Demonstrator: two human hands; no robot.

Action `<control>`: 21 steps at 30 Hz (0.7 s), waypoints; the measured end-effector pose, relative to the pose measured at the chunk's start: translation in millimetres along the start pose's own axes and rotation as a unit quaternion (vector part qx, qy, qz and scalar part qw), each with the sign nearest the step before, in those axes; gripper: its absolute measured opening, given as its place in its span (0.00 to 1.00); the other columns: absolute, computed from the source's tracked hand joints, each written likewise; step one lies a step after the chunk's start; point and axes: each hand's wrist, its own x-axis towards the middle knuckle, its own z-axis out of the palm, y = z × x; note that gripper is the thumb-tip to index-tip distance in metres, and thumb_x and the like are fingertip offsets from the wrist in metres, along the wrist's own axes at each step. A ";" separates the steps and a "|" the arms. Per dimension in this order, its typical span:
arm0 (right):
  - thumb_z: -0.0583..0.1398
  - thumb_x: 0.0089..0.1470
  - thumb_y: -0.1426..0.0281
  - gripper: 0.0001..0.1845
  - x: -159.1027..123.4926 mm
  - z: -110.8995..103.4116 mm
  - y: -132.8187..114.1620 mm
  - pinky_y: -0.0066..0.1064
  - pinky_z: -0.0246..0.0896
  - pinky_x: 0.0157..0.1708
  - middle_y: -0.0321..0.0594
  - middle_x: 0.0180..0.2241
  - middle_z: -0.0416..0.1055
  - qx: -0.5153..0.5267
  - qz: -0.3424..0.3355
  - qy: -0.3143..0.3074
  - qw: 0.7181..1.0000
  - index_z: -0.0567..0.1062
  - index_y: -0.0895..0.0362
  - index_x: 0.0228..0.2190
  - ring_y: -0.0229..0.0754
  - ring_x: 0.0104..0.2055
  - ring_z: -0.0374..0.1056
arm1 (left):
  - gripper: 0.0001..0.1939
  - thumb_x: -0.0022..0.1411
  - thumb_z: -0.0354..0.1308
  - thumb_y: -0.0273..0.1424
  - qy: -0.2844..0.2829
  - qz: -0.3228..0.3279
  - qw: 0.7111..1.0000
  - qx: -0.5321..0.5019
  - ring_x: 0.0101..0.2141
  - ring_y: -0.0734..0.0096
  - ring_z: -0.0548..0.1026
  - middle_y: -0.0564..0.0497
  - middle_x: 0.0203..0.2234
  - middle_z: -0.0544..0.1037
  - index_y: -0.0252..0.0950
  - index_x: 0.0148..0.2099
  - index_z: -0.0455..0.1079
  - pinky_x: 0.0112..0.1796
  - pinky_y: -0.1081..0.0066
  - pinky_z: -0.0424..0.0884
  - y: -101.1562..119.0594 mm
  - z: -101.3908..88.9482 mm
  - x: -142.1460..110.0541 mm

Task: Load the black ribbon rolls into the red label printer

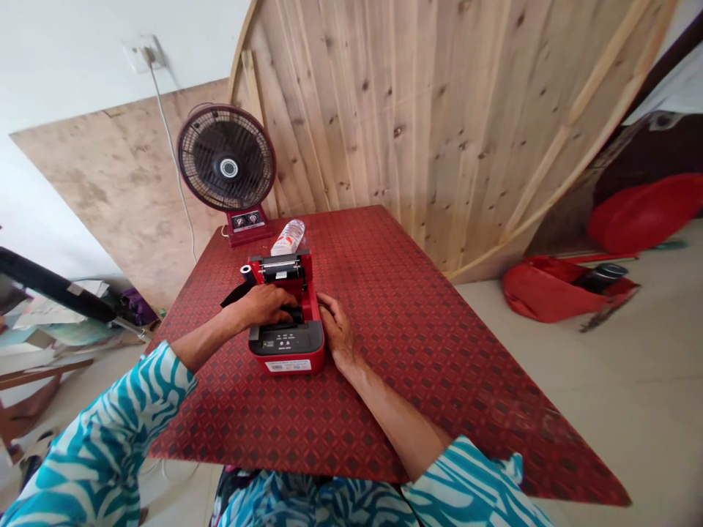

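Observation:
A red and black label printer [286,359] stands on the table with its lid raised toward the back. My left hand [266,304] reaches over the printer's left side, its fingers bent down into the open compartment. The fingertips are hidden, so whatever they hold does not show. Against the printer's right wall, my right hand [337,329] grips the side with its fingers curled at the edge. Left of the printer is a small black roll [248,276] with a white core, and a black strip [237,291] lies by my left wrist.
Behind the printer, a clear plastic bottle [288,238] lies on the red patterned table [384,293]. A dark red fan [228,168] stands at the back left corner, against a wooden panel [395,110]. A red bag [535,289] sits on the floor to the right.

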 end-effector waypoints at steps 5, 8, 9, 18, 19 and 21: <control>0.53 0.55 0.59 0.20 -1.1 0.1 -1.7 0.43 0.57 0.56 0.40 0.49 0.71 -0.002 0.008 -0.005 1.000 0.71 0.51 0.47 0.45 0.54 0.65 | 0.16 0.63 0.54 0.38 0.105 0.019 0.971 -0.216 0.41 0.67 0.77 0.50 0.43 0.80 0.38 0.49 0.74 0.43 0.72 0.69 -4.8 -2.3 -38.4; 0.53 0.55 0.59 0.19 -1.0 0.3 -1.4 0.42 0.57 0.56 0.40 0.48 0.71 -0.007 0.009 0.006 1.000 0.72 0.51 0.46 0.45 0.53 0.66 | 0.18 0.61 0.57 0.41 0.129 0.045 0.965 -0.222 0.42 0.65 0.77 0.48 0.43 0.80 0.37 0.49 0.74 0.45 0.69 0.69 0.8 2.7 -62.4; 0.53 0.54 0.59 0.19 -1.0 0.3 -1.2 0.42 0.57 0.55 0.40 0.48 0.72 -0.007 0.010 0.009 1.000 0.72 0.51 0.46 0.45 0.52 0.66 | 0.18 0.61 0.58 0.40 0.137 0.056 0.968 -0.204 0.43 0.64 0.76 0.47 0.43 0.80 0.37 0.49 0.74 0.46 0.68 0.69 3.4 5.7 -67.1; 0.54 0.54 0.60 0.20 -1.9 0.6 -4.2 0.42 0.57 0.56 0.41 0.49 0.71 -0.004 0.013 0.007 1.000 0.72 0.52 0.46 0.45 0.53 0.66 | 0.12 0.66 0.51 0.33 0.242 0.047 0.956 -0.158 0.34 0.70 0.77 0.51 0.33 0.81 0.38 0.40 0.76 0.40 0.71 0.70 14.1 22.9 -59.9; 0.54 0.54 0.60 0.19 -1.8 0.6 -3.9 0.42 0.57 0.56 0.41 0.49 0.71 -0.005 0.010 0.008 1.000 0.72 0.52 0.46 0.45 0.53 0.66 | 0.12 0.66 0.50 0.33 0.256 0.047 0.955 -0.142 0.34 0.70 0.77 0.51 0.32 0.81 0.38 0.39 0.76 0.41 0.70 0.70 15.6 22.7 -59.2; 0.54 0.55 0.60 0.19 -1.5 0.5 -2.9 0.42 0.57 0.56 0.40 0.49 0.72 -0.003 0.008 0.007 1.000 0.72 0.51 0.46 0.45 0.53 0.65 | 0.12 0.67 0.50 0.32 0.288 0.055 0.951 -0.099 0.36 0.69 0.77 0.51 0.33 0.81 0.38 0.39 0.75 0.44 0.67 0.68 20.4 22.3 -59.6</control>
